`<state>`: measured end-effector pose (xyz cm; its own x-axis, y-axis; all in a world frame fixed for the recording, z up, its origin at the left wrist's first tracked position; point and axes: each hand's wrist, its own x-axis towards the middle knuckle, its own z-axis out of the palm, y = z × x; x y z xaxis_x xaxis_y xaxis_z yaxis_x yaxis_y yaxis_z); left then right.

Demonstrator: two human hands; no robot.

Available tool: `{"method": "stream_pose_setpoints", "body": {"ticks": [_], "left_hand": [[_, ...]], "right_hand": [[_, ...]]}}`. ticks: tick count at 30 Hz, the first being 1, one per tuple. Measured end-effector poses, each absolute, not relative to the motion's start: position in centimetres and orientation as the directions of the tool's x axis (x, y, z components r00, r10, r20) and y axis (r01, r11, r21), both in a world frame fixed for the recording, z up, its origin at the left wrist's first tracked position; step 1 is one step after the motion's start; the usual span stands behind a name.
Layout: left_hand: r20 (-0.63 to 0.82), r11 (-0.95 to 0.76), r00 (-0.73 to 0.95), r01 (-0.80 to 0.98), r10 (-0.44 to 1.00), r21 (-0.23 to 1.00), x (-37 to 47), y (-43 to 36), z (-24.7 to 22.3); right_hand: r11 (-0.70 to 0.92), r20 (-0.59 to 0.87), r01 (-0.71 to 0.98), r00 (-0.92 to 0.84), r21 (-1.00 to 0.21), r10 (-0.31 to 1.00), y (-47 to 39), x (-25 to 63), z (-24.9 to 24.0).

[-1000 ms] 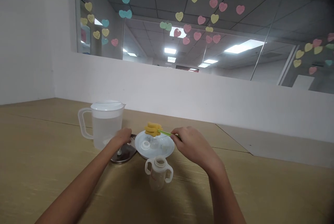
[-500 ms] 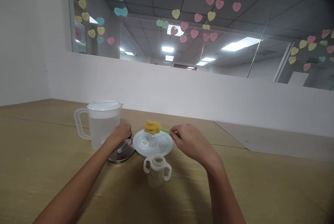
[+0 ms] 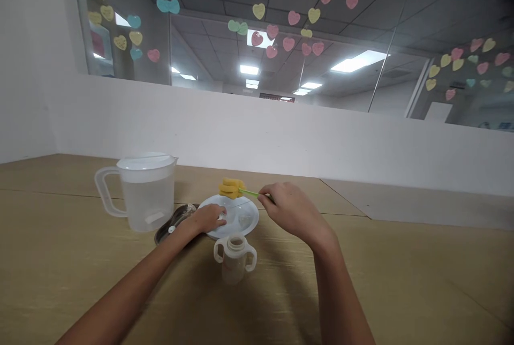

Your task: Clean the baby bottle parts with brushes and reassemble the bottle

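Observation:
A brush with a yellow sponge head (image 3: 232, 188) and a thin green handle (image 3: 249, 192) is in my right hand (image 3: 291, 208). My right fingers are closed round the handle's end, and the sponge is over the far rim of a white bowl (image 3: 251, 223). Over the bowl's left side reaches my left hand (image 3: 206, 218), thumb and forefinger apart around a white ring-shaped cap (image 3: 222, 216), mostly hidden. Clear parts (image 3: 243, 220) lie in the bowl. In front of it a two-handled baby bottle (image 3: 234, 262) stands upright with its mouth uncovered.
A lidded clear pitcher (image 3: 148, 197) holding water stands at the left. Between it and the bowl is a metal tray (image 3: 163, 233) with a small white-tipped item (image 3: 172, 229), partly under my left forearm. A white wall (image 3: 257, 136) rises behind the table (image 3: 401, 280).
My left hand has moved right, from above the metal tray to the bowl. My right hand keeps hold of the brush. The whole view has shifted slightly.

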<state>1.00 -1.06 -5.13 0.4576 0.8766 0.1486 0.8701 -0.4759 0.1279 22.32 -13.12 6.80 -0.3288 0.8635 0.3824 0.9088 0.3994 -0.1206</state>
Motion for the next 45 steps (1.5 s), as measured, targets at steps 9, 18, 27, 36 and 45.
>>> {"method": "stream_pose_setpoints", "body": {"ticks": [9,18,27,36,45], "left_hand": [[0.290,-0.506,0.443,0.839,0.848,0.199,0.6,-1.6,-2.2],[0.622,-0.622,0.239,0.585,0.746,0.521,-0.8,-5.4,3.7],[0.579,-0.588,0.106,0.124,0.809,0.799,0.4,-7.0,4.6],[0.657,-0.725,0.307,0.288,0.688,0.625,0.6,-9.6,6.5],[0.501,-0.502,0.061,0.205,0.863,0.840,0.0,-9.7,7.0]], "right_hand": [[0.396,0.411,0.908,-0.312,-0.136,0.857,-13.0,23.0,6.9],[0.523,0.470,0.813,-0.367,-0.257,0.803,-13.2,23.8,7.2],[0.682,0.473,0.488,-0.493,-0.545,0.730,-12.9,24.8,7.7],[0.548,0.383,0.470,-0.405,-0.692,0.830,-12.1,24.9,7.6],[0.635,0.475,0.448,-0.426,-0.629,0.770,-12.6,24.7,7.5]]}}
